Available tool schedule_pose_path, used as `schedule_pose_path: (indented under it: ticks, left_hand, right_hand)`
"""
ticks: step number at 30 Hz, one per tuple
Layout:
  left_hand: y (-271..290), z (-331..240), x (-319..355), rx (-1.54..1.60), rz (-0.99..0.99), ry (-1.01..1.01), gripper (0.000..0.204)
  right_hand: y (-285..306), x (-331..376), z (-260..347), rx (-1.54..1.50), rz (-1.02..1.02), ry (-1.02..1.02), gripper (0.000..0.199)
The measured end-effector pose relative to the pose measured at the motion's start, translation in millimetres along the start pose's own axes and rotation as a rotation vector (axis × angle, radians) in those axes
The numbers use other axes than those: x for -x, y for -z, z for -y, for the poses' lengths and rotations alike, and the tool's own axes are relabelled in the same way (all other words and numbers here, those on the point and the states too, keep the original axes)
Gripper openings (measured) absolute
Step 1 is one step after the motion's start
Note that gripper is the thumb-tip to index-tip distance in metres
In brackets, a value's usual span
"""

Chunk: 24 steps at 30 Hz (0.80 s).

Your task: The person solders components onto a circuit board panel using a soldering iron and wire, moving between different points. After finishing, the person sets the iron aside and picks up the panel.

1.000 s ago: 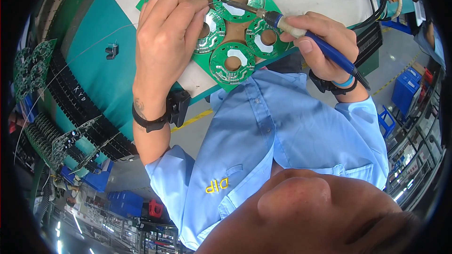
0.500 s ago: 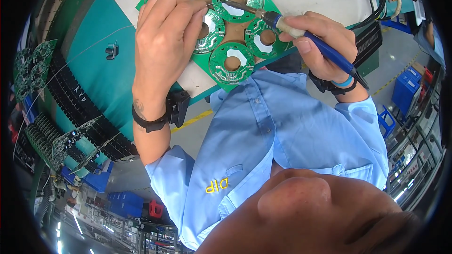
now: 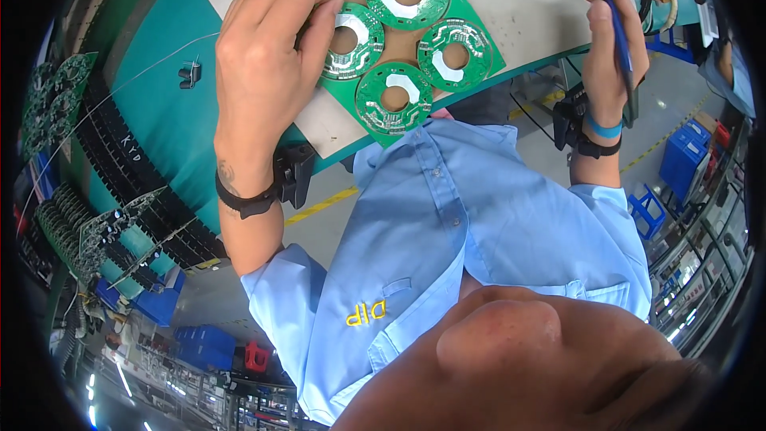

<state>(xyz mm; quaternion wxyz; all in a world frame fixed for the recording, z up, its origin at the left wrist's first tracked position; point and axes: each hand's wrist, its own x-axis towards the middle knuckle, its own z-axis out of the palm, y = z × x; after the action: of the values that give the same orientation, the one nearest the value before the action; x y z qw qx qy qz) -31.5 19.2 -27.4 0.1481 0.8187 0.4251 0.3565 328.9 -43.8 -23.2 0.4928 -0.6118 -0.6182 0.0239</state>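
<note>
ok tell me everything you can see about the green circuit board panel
The green circuit board panel lies flat on the pale worktop, one corner overhanging the near edge. It carries ring-shaped boards with round central holes, white patches and silvery traces. The left hand rests on its left side, fingers pinching a thin solder wire. The right hand is clear of it.

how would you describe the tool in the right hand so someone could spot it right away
Start at the pale worktop with the green panel of ring-shaped circuit boards. To the panel's right, off its edge, the right hand holds a slim blue-handled soldering iron upright. It is the only pen-like blue tool there, unlike the thin wire at the left hand.
</note>
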Motion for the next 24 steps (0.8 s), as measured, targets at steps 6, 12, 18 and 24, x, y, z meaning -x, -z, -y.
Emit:
schedule_pose_path:
  ticks: [6, 12, 18, 24]
  left_hand:
    - [6, 1, -1, -0.042, 0.030, -0.061, 0.016]
    - [7, -5, -2, -0.091, 0.036, -0.087, 0.015]
    - [8, -6, 0, -0.093, 0.054, -0.094, 0.013]
    - [7, -9, 2, -0.083, 0.068, -0.103, 0.013]
  right_hand:
    - [-13, -3, 34, -0.652, 0.095, 0.021, 0.027]
    - [-12, -19, 50, -0.600, 0.513, 0.112, 0.028]
    - [-8, -25, 46, -0.549, 0.488, -0.226, 0.031]
    - [-16, -34, 48, -0.484, 0.621, -0.105, 0.026]
